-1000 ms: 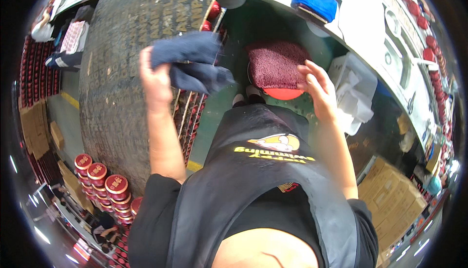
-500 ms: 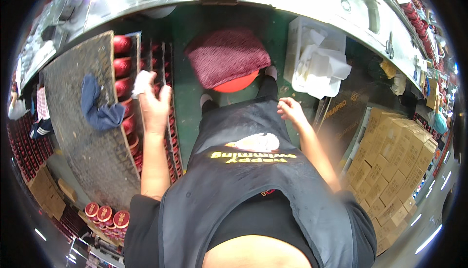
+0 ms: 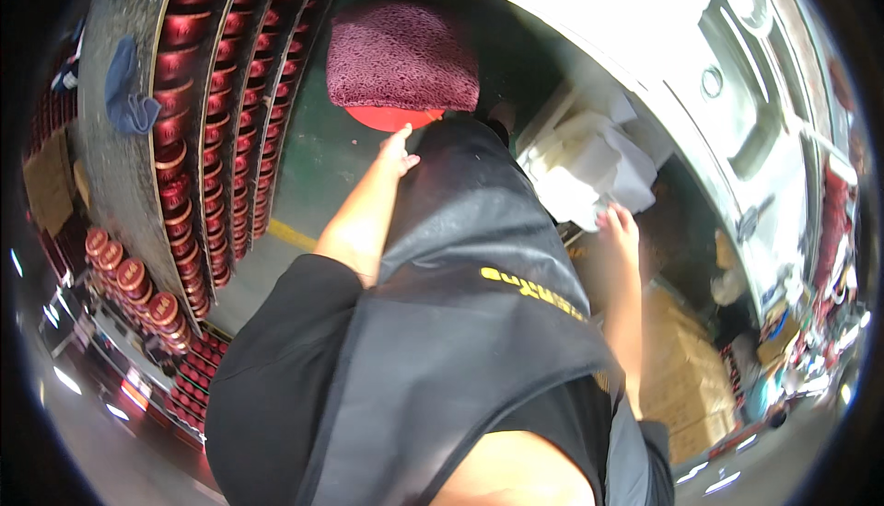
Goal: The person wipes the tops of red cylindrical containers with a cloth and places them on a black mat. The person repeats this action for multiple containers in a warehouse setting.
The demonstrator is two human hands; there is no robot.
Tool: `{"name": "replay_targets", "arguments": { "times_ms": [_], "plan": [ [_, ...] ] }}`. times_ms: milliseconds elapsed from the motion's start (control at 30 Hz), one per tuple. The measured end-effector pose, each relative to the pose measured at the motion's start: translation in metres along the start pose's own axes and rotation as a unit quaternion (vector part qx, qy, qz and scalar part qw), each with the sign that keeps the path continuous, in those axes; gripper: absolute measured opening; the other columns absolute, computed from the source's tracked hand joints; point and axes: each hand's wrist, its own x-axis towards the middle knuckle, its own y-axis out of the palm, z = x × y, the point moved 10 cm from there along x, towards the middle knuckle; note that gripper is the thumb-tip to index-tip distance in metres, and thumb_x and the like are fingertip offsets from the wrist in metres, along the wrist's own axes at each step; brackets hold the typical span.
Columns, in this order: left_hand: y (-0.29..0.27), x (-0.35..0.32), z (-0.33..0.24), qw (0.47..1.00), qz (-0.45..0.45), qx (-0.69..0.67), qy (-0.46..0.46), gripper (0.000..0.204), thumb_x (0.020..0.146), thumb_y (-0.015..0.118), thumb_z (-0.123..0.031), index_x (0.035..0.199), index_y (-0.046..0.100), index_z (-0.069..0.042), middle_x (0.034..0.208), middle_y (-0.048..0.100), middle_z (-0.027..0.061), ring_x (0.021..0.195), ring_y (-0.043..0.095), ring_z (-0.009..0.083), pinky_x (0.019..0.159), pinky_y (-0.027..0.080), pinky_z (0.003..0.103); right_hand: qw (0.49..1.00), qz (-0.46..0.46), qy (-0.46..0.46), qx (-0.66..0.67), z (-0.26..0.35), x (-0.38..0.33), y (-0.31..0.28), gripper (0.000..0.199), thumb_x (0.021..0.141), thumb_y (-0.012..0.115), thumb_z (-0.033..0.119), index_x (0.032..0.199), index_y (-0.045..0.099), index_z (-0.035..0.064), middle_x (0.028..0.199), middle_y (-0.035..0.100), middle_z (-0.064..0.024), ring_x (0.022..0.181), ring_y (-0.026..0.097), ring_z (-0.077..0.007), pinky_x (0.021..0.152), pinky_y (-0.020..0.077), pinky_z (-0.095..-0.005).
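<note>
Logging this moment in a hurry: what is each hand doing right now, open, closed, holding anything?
Left hand: open, empty, fingers extended near the round red stool with the maroon cushion.
Right hand: at the crumpled white sheets; grip cannot be told.

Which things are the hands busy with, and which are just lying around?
In hand:
- left hand, empty, beside the red stool with its purple cushion
- right hand at the white sheets

Lying about:
- blue cloth
- rows of red tins
- cardboard boxes
</note>
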Motion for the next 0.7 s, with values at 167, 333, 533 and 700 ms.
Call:
{"name": "replay_targets", "arguments": {
  "times_ms": [167, 333, 533, 700],
  "plan": [
    [0.023, 0.084, 0.008, 0.977, 0.033, -0.210, 0.029, 0.092, 0.076, 0.063, -0.064, 0.148, 0.028, -0.020, 0.156, 0.017, 0.0145, 0.141, 0.015, 0.0412, 0.114, 0.005, 0.054, 0.996, -0.047, 0.077, -0.019, -0.078, -0.008, -0.020, 0.031, 0.093, 0.059, 0.024, 0.119, 0.057, 0.0072, 0.093, 0.065, -0.0024, 0.078, 0.062, -0.0113, 0.065, 0.0500, -0.0263],
    [0.039, 0.111, -0.020, 0.872, 0.219, -0.430, 0.085, 0.064, 0.091, 0.059, -0.037, 0.142, 0.035, -0.006, 0.146, 0.039, 0.0138, 0.133, 0.038, 0.0355, 0.107, 0.033, 0.059, 0.986, -0.002, 0.148, -0.079, -0.150, -0.015, -0.005, 0.037, 0.090, 0.062, 0.027, 0.120, 0.057, 0.0059, 0.094, 0.065, -0.0025, 0.080, 0.062, -0.0119, 0.067, 0.0512, -0.0281],
    [0.019, 0.090, -0.035, 0.926, 0.230, -0.286, 0.089, 0.068, 0.090, 0.056, -0.044, 0.138, 0.037, -0.001, 0.140, 0.045, 0.0162, 0.127, 0.044, 0.0359, 0.105, 0.039, 0.052, 0.978, -0.030, -0.029, -0.203, -0.121, -0.013, -0.001, 0.044, 0.088, 0.063, 0.034, 0.119, 0.059, 0.0026, 0.104, 0.068, -0.0158, 0.097, 0.065, -0.0236, 0.085, 0.0510, -0.0345],
    [-0.037, 0.093, -0.006, 0.991, 0.002, -0.131, -0.001, 0.051, 0.086, 0.059, -0.051, 0.119, 0.054, -0.013, 0.111, 0.056, 0.0065, 0.098, 0.055, 0.0251, 0.076, 0.050, 0.042, 0.980, -0.072, -0.032, -0.182, -0.136, -0.038, -0.018, 0.042, 0.087, 0.062, 0.035, 0.115, 0.061, 0.0031, 0.107, 0.067, -0.0174, 0.102, 0.064, -0.0306, 0.089, 0.0496, -0.0385]
  ]
}}
